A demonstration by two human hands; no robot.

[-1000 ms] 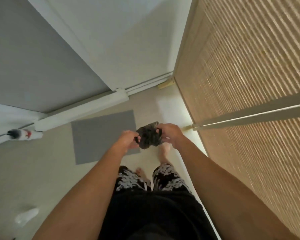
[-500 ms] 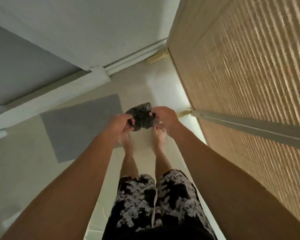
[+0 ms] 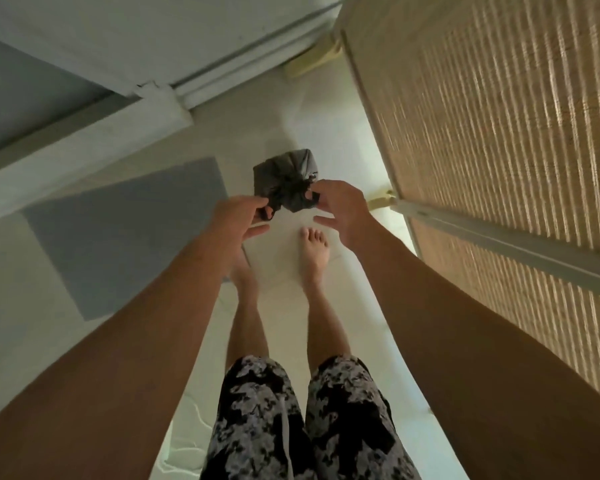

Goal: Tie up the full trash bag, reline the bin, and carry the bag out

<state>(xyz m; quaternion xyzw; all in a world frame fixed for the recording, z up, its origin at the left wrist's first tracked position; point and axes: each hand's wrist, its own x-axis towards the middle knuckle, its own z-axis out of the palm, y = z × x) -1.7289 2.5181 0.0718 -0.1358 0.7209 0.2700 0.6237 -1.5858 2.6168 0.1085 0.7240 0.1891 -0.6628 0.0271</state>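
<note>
A: Left first: a grey mat (image 3: 125, 233) on the floor, then the left hand (image 3: 238, 218), thumb and forefinger pinched on one edge of the bunched dark bag (image 3: 286, 180), other fingers loose.

B: And the bag?

A: Held in the air between both hands, above the bare feet (image 3: 314, 251) (no bin in view). The right hand (image 3: 342, 211) nips the opposite edge with its fingertips, palm open.

B: Risks?

A: Light pinches; I'd guess a sharp shake-out could slip one edge. The woven screen (image 3: 499, 150) stands close on the right, where an opening bag might brush it.
</note>
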